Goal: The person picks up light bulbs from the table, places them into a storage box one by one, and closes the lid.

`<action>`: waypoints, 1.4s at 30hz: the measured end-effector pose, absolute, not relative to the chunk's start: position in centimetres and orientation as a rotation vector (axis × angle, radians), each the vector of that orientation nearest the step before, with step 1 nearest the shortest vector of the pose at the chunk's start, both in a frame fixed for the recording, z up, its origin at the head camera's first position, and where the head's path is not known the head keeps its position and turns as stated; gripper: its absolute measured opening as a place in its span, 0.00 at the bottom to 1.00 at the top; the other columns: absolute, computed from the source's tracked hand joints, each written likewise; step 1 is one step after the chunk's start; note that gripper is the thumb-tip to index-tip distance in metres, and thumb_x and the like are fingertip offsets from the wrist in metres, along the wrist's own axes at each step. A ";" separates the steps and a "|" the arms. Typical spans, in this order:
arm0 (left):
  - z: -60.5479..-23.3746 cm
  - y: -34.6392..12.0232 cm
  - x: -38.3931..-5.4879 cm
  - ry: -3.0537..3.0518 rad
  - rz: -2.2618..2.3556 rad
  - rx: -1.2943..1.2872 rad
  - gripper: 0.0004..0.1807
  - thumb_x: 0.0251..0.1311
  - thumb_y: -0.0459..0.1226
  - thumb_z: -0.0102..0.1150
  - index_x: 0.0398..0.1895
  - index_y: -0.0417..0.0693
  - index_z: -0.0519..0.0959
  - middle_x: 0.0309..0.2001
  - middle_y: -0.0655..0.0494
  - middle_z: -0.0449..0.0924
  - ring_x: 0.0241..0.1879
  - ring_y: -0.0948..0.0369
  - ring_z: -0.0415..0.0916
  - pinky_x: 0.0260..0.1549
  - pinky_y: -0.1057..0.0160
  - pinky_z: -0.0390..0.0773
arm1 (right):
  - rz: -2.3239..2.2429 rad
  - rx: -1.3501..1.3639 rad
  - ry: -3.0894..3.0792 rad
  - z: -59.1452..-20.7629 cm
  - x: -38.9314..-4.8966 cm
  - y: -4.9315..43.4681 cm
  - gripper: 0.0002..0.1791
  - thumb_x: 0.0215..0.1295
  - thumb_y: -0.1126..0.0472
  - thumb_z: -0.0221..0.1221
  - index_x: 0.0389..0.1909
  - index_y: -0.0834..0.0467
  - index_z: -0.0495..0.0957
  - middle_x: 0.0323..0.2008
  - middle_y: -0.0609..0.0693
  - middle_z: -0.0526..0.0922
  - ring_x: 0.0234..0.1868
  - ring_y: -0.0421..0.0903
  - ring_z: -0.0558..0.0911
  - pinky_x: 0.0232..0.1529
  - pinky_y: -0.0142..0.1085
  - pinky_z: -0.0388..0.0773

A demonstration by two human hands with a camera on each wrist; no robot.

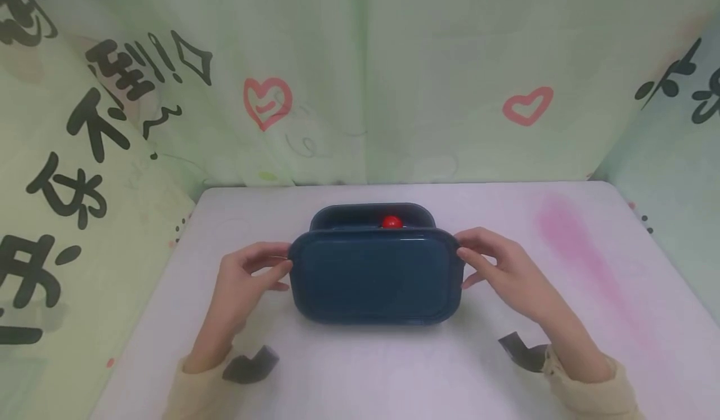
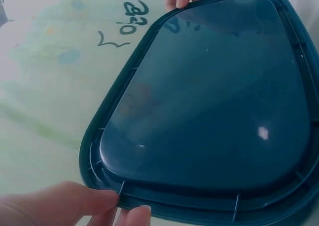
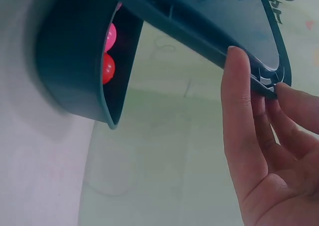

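Observation:
A dark blue lid (image 1: 375,276) with rounded corners is held by both hands, tilted, in front of and partly over a matching blue box (image 1: 337,215). The left hand (image 1: 250,282) pinches its left end between thumb and fingers. At the opposite end the right hand (image 1: 503,273) grips the rim with thumb and fingertips. The ribbed underside of the lid (image 2: 209,111) fills the left wrist view. Inside the box (image 3: 70,56), which stands uncovered, the right wrist view shows a red ball (image 3: 108,68) and a pink ball (image 3: 110,37). The lid hides much of the box in the head view.
Under the box is a white table (image 1: 360,370) with a pink smear on its right side. A pale green curtain (image 1: 427,126) with hearts and dark lettering hangs behind and at both sides. Dark straps (image 1: 251,365) show near both wrists.

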State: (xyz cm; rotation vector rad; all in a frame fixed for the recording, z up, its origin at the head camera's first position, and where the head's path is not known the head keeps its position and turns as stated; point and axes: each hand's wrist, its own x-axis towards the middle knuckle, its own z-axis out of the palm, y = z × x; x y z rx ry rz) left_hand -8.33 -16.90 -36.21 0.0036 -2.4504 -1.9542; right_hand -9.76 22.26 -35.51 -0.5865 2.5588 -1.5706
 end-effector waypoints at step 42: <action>-33.8 -15.4 -8.4 -2.234 -2.038 -0.011 0.16 0.57 0.35 0.70 0.47 0.37 0.83 0.41 0.56 0.87 0.43 0.58 0.86 0.52 0.62 0.81 | -1.754 -0.639 2.644 -32.7 -9.2 22.5 0.12 0.69 0.69 0.57 0.52 0.63 0.78 0.44 0.50 0.85 0.45 0.43 0.86 0.50 0.29 0.81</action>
